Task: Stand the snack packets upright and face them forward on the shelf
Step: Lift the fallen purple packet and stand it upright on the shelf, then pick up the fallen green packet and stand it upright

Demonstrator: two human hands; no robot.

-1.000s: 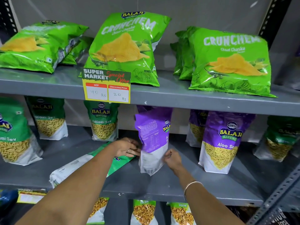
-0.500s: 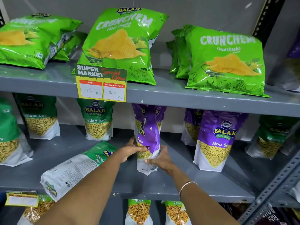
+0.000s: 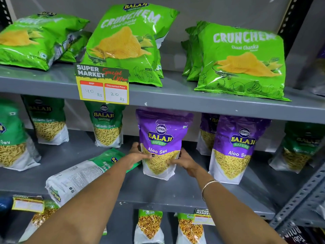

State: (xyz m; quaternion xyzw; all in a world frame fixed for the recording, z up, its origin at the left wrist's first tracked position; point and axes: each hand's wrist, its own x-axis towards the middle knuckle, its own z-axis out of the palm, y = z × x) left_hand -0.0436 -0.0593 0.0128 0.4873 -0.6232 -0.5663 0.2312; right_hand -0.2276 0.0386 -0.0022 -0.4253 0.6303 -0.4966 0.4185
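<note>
A purple Aloo Sev packet [image 3: 161, 138] stands upright on the middle shelf [image 3: 175, 194], its printed front toward me. My left hand [image 3: 138, 155] grips its left side and my right hand [image 3: 184, 161] grips its right side, low on the bag. A green Ratlami Sev packet [image 3: 82, 175] lies flat on the same shelf, back side up, partly under my left forearm. To the right, a second purple Aloo Sev packet [image 3: 235, 148] stands upright and faces forward.
Green Ratlami Sev packets [image 3: 107, 125] stand along the back left of the middle shelf. Crunchem chip bags [image 3: 242, 59] lean on the top shelf above a yellow price tag [image 3: 102, 87]. A perforated metal upright [image 3: 302, 194] rises at right. More packets sit below.
The purple packet has been turned between both hands from back side, through edge-on, to front facing me, and it now stands upright on the shelf.
</note>
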